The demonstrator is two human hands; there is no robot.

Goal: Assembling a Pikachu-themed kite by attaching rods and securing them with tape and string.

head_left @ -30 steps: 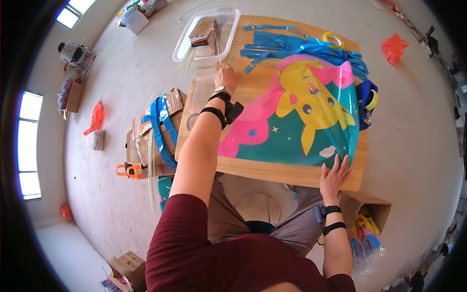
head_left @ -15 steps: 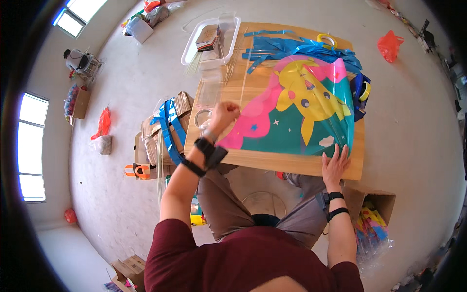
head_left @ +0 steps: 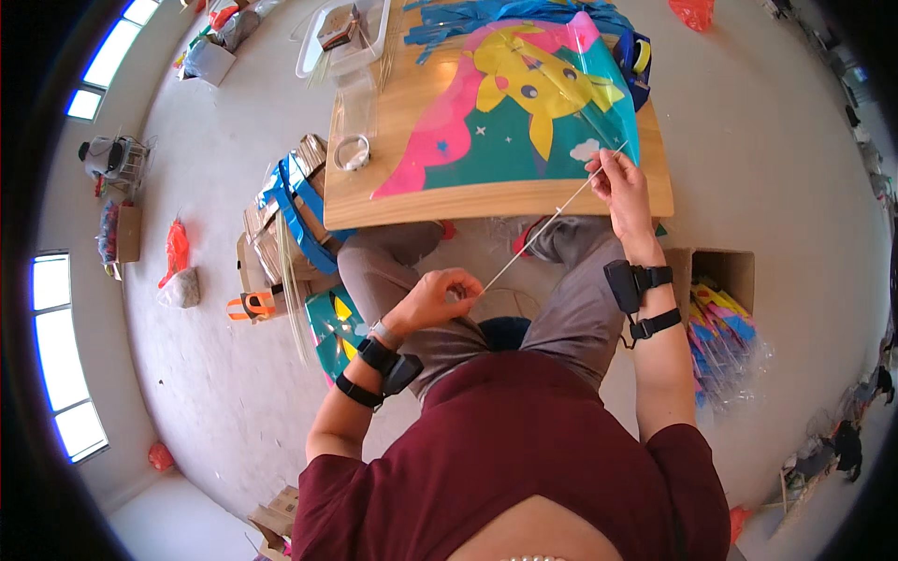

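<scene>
A thin pale rod (head_left: 524, 252) slants up to the right between my two hands, above my lap, with a small bump partway along it. My left hand (head_left: 438, 299) pinches its lower end over my left thigh. At the table's near right edge, my right hand (head_left: 625, 194) closes round the upper part, and the tip sticks out past the fingers. Beyond my hands, a shiny plastic sheet (head_left: 505, 150) in pink and green with a yellow cartoon figure lies on the wooden table (head_left: 449, 204). Its right edge curls up a little.
A clear tape roll (head_left: 353, 152) sits at the table's left edge. Farther back are a white tray (head_left: 382, 28), blue strips (head_left: 449, 17) and a blue tape dispenser (head_left: 639, 79). Cardboard with blue strips (head_left: 297, 192) stands left, an open carton (head_left: 725, 266) right.
My left hand has left the table and come back toward my lap. My right hand has lifted off the sheet. The thin rod is now held between both hands. The view has tilted toward me.
</scene>
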